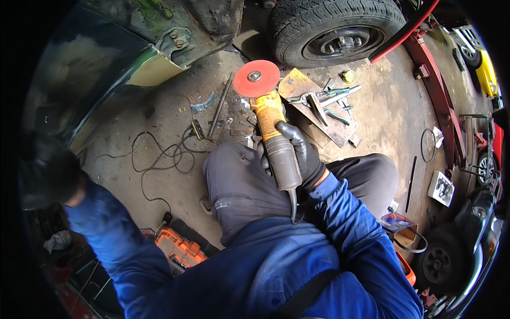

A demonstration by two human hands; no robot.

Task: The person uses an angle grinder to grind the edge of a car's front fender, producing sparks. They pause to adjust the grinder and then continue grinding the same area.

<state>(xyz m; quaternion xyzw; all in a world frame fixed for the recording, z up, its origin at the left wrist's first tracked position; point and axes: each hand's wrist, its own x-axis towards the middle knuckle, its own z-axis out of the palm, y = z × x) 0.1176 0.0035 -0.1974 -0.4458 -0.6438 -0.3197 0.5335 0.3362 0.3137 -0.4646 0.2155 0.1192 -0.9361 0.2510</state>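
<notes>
My right hand (303, 155), in a dark work glove, is wrapped round the grey body of an angle grinder (269, 114). Its yellow head points away from me, and a red disc (244, 82) is fitted at the far end. From its rear a grey cord curves down towards my lap. My left hand (47, 171), also dark-gloved, is stretched far out to the left beside the dark vehicle panel (87, 69). Motion blur and shadow hide its fingers, so what it touches does not show.
Pliers and snips lie on a metal sheet (340, 127) beyond my knee. A yellow tape measure (348, 76) sits near the tyre (319, 29). Left of me are a tangled black cable (154, 165) and an orange toolbox (180, 247). A red metal beam (441, 95) stands at right.
</notes>
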